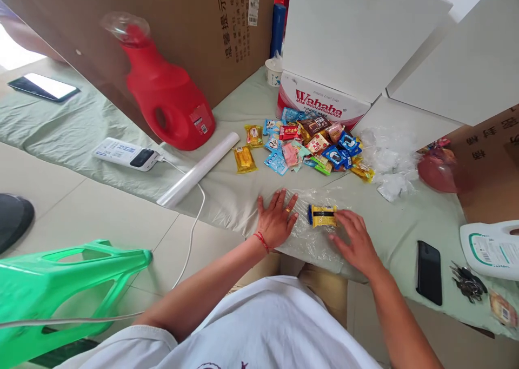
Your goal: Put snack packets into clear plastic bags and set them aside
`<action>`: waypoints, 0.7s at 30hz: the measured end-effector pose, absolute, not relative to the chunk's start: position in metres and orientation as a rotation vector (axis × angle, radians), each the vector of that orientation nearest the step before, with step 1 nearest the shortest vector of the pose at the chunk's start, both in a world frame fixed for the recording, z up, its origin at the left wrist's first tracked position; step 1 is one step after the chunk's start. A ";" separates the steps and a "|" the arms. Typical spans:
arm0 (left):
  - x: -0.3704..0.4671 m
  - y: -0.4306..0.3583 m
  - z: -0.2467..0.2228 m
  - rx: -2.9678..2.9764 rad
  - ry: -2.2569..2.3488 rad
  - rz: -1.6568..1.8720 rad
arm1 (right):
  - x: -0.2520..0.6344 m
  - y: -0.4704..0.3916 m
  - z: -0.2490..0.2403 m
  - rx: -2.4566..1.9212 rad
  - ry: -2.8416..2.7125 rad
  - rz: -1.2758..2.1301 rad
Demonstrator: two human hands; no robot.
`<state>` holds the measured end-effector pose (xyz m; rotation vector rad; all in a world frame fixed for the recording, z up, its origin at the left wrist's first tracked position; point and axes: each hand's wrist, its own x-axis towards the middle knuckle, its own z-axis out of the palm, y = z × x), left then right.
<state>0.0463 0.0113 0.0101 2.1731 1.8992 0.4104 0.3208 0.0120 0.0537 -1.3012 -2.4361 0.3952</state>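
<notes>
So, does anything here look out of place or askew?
Yes. The red jug leans against the cardboard instead of standing upright. The green stool lies tipped on the floor. The snacks are in a loose heap.

A yellow snack packet (323, 216) with dark ends lies flat on a crinkled clear plastic sheet (308, 239).

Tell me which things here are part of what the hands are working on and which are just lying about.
In use:
left hand flat on the clear plastic sheet
right hand beside the yellow snack packet
snack pile
plastic roll

Lying about:
red jug
power bank
black phone
keys
green stool
</notes>
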 end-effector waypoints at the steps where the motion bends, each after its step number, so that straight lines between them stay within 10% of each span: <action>1: 0.046 0.013 0.013 2.163 1.906 0.419 | 0.327 -0.001 0.051 -1.293 -2.406 0.395; 10: 0.030 0.037 0.013 2.090 2.030 0.375 | 0.349 -0.066 0.003 -1.379 -2.248 0.329; 21: 0.013 0.052 0.013 2.037 1.992 0.347 | 0.340 0.037 0.058 -1.418 -2.123 0.617</action>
